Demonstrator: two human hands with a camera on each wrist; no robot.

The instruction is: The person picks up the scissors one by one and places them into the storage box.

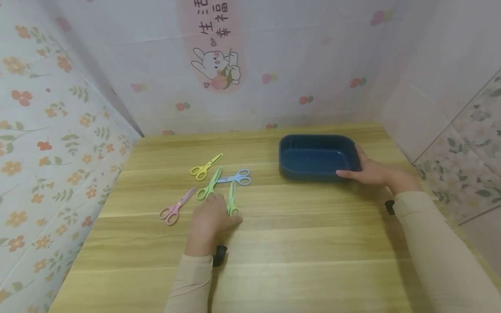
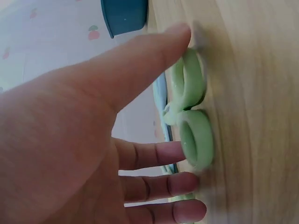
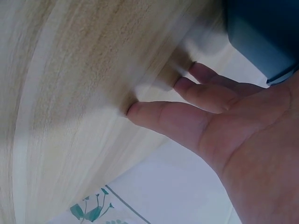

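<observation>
My left hand (image 1: 209,217) reaches down over light green scissors (image 1: 232,200), thumb beside one handle loop and fingers by the other. The left wrist view shows these green loops (image 2: 196,140) lying between the spread thumb and fingertips. More scissors lie close by: a second green pair (image 1: 211,184) just beyond the hand, blue ones (image 1: 236,177), yellow ones (image 1: 206,167), and pink ones (image 1: 178,206) to the left. At the right end of a dark blue rectangular tray (image 1: 318,177), my right hand (image 1: 369,171) rests with extended fingers, its thumb across the front corner.
The wood-grain table (image 1: 293,243) meets a patterned cloth wall (image 1: 313,65) at the back. Floral cloth (image 1: 43,152) hangs along the left side, and a pale panel (image 1: 442,95) stands on the right.
</observation>
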